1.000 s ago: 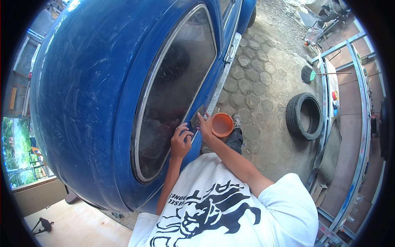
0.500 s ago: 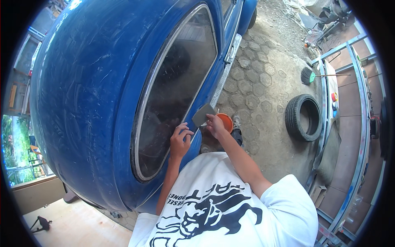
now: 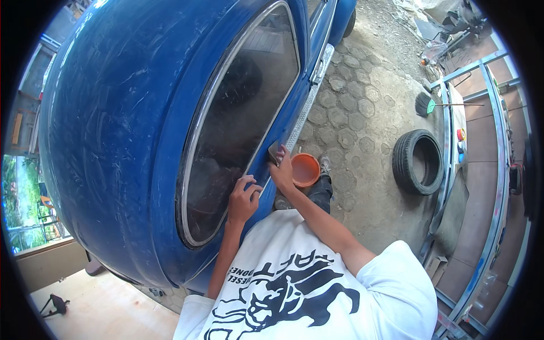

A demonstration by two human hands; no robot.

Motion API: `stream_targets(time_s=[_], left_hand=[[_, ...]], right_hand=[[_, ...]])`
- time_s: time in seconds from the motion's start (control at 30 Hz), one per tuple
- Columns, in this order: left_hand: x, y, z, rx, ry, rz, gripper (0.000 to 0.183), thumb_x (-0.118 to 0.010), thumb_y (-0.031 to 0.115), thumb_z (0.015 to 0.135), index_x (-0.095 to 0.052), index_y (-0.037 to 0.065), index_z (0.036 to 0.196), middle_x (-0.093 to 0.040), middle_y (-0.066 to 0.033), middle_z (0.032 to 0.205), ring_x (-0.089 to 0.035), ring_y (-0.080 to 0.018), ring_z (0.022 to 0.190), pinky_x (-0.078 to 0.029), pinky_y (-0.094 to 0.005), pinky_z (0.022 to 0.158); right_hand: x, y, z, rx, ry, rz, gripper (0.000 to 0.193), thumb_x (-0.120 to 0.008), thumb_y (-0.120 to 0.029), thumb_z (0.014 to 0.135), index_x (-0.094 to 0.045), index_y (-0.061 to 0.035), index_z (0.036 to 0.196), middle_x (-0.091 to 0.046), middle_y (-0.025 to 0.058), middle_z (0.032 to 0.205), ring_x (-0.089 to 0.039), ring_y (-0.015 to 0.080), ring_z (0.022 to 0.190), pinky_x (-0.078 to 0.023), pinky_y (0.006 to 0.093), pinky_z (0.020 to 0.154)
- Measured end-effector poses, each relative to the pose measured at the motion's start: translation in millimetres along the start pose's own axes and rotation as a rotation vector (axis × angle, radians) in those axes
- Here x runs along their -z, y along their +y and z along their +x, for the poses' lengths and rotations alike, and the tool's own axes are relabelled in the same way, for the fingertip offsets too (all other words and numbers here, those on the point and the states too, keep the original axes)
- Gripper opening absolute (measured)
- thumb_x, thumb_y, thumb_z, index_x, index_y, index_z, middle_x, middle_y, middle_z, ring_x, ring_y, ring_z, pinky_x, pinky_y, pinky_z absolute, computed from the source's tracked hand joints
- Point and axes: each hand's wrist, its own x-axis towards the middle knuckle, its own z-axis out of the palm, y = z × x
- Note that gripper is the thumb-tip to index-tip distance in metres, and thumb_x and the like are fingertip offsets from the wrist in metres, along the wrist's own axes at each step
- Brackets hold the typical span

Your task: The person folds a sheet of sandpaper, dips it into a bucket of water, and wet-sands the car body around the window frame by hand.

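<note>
A blue car (image 3: 130, 119) with scuffed, streaked paint fills the left and middle of the view. Its side window (image 3: 241, 107) has a bright metal trim. My right hand (image 3: 283, 170) grips a grey sheet, apparently sandpaper (image 3: 273, 153), against or close to the blue panel just below the window. Part of the sheet is hidden by my fingers. My left hand (image 3: 242, 199) is at the lower window edge, fingers bent and apart, holding nothing; whether it touches the car I cannot tell.
An orange bucket (image 3: 306, 155) with murky liquid stands by my shoe (image 3: 324, 165). Rightward on the hexagonal paving (image 3: 347, 120) lies a tire (image 3: 403, 164). A broom (image 3: 425, 105) and a metal frame (image 3: 498, 170) are farther right. A pale board (image 3: 107, 303) lies at lower left.
My right hand has moved left with the grey sheet, from near the bucket to the car's panel, and the sheet looks bent now. My left hand has shifted slightly down and left.
</note>
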Motion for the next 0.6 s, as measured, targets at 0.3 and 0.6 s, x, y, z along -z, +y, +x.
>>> stream_targets(time_s=[0.3, 0.6], left_hand=[[-1.5, -0.9, -8.4, 0.02, 0.057, 0.024, 0.009, -0.06, 0.0, 0.075, -0.067, 0.004, 0.079, -0.06, -0.0124, 0.1, -0.06, -0.032, 0.104, -0.05, -0.0412, 0.087], [-8.2, 2.8, -19.2, 0.053, 0.079, -0.016, 0.009, -0.059, -0.003, 0.074, -0.066, 0.002, 0.076, -0.06, -0.0147, 0.098, -0.06, -0.034, 0.103, -0.048, -0.0423, 0.089]], right_hand=[[-44.7, 8.0, -32.4, 0.125, -0.134, 0.001, 0.059, -0.036, -0.015, 0.101, -0.009, 0.0028, 0.15, -0.002, 0.0245, 0.157, -0.005, 0.0379, 0.146, -0.012, 0.0377, 0.118], [-42.1, -12.1, 0.9, 0.059, -0.065, 0.003, 0.062, -0.03, -0.028, 0.105, 0.001, 0.002, 0.15, 0.002, 0.0234, 0.157, 0.002, 0.0367, 0.146, -0.005, 0.0367, 0.118]])
